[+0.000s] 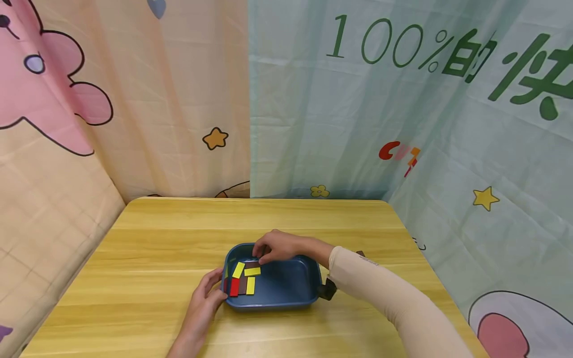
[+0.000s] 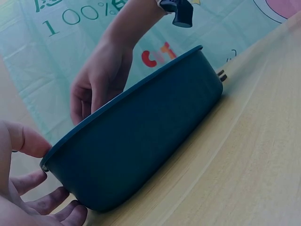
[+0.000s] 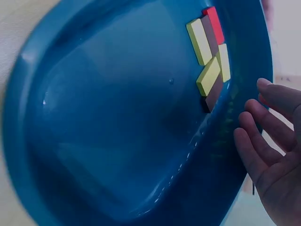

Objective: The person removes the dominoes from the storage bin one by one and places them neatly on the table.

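A deep blue plastic basin (image 1: 286, 303) stands on the table. My left hand (image 1: 203, 303) holds its left end, thumb near the rim and fingers against the outer wall. Over the far rim reaches my right hand (image 1: 279, 245), its fingers loosely bent and spread, nothing between them in the right wrist view. Flat blocks lie at the basin's left end: a red block (image 3: 214, 24), two brown blocks (image 3: 210, 35) and three yellow blocks (image 3: 199, 42). A brown block (image 1: 251, 265) by the far wall is nearest my right fingertips.
On the wooden table (image 1: 156, 258), a small brown piece (image 1: 360, 253) shows behind my right forearm. A black wrist device (image 1: 328, 289) hangs by the basin's right end. Printed curtains (image 1: 313, 124) stand behind and beside the table.
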A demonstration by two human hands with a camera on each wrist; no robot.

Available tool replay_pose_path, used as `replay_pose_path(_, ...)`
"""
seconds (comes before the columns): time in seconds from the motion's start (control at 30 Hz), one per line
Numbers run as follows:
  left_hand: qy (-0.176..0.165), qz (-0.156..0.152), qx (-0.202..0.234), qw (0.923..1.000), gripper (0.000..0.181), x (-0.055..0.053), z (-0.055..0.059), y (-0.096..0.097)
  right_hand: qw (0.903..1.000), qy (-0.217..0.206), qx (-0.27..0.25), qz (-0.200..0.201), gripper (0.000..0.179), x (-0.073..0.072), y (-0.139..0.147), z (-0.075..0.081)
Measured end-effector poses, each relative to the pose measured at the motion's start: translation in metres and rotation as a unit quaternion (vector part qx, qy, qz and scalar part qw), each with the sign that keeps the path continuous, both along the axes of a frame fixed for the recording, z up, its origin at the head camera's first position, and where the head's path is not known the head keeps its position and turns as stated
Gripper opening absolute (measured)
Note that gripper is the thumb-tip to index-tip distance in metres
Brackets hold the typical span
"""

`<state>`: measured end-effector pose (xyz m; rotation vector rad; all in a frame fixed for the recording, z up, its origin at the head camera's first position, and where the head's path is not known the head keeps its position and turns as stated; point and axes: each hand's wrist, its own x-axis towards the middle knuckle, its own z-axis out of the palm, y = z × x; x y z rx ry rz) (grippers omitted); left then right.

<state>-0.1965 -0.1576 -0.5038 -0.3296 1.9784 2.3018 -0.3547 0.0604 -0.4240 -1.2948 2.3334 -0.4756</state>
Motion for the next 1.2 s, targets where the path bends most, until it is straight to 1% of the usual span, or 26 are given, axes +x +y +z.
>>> replay_pose_path(0.13,0.008,0.001,-0.003,1.0,0.064,-0.002,0.0,0.0,0.9995,0.004,0.029,0.011,0.028,-0.001,-0.008,0.004)
replay_pose_path(0.23,0.02,-0.001,-0.006,0.9998,0.064,-0.004,0.0,0.001,0.9989,0.009,0.045,0.014,0.03,-0.002,-0.011,0.006)
replay_pose_path(0.33,0.025,-0.001,-0.005,0.9997,0.064,-0.005,0.001,0.001,0.9978,0.022,0.055,0.029,0.033,-0.002,-0.015,0.004)
replay_pose_path(0.47,0.026,-0.001,-0.009,0.9996,0.064,-0.004,0.002,0.0,0.9956,0.047,0.068,0.042,0.038,0.001,-0.021,-0.004)
replay_pose_path(0.67,0.008,0.004,-0.013,0.9999,0.063,0.0,0.001,0.0,0.9946,0.065,0.073,0.034,0.038,0.009,-0.025,-0.023)
replay_pose_path(0.77,0.007,0.005,-0.015,0.9999,0.064,0.0,0.001,-0.001,0.9942,0.075,0.069,0.034,0.036,0.011,-0.025,-0.03)
replay_pose_path(0.9,0.016,0.004,-0.014,0.9998,0.064,0.0,-0.001,-0.001,0.9923,0.096,0.067,0.04,0.035,0.012,-0.026,-0.036)
replay_pose_path(1.0,0.022,0.006,-0.011,0.9997,0.064,0.0,-0.001,-0.001,0.9891,0.121,0.07,0.047,0.035,0.013,-0.027,-0.039)
replay_pose_path(1.1,0.021,0.009,-0.01,0.9997,0.063,-0.001,-0.002,-0.001,0.986,0.143,0.069,0.051,0.033,0.015,-0.028,-0.042)
replay_pose_path(1.2,0.021,0.006,-0.014,0.9997,0.064,-0.002,-0.004,-0.001,0.9856,0.152,0.063,0.04,0.032,0.016,-0.028,-0.044)
